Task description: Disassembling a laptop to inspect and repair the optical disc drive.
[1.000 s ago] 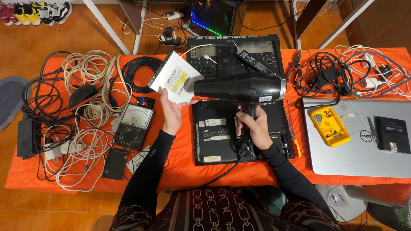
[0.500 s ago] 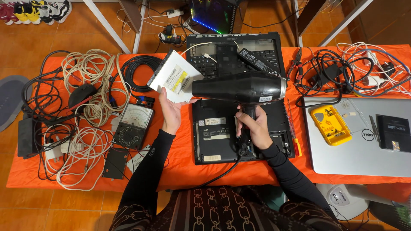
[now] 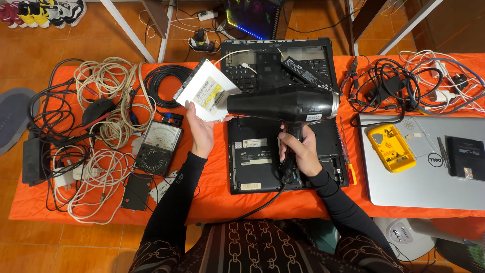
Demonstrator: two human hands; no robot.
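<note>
My left hand [image 3: 201, 132] holds up a flat white optical drive [image 3: 206, 94], tilted, with a yellow sticker on it. My right hand [image 3: 299, 149] grips the handle of a black hair dryer [image 3: 283, 104]. Its nozzle points left, right at the drive's edge. Both are raised over a black laptop [image 3: 257, 164] that lies upside down on the orange table [image 3: 212, 197]. The dryer's cord runs down off the table's front edge.
A second opened black laptop [image 3: 308, 65] lies behind. A silver laptop [image 3: 429, 177] with a yellow tool case [image 3: 390, 148] is at the right. An analog multimeter [image 3: 156, 148] and coils of white and black cable [image 3: 108, 101] fill the left. Tangled cables [image 3: 399, 86] lie at back right.
The view has shifted very slightly. Both hands, the drive and the hair dryer stay in nearly the same place.
</note>
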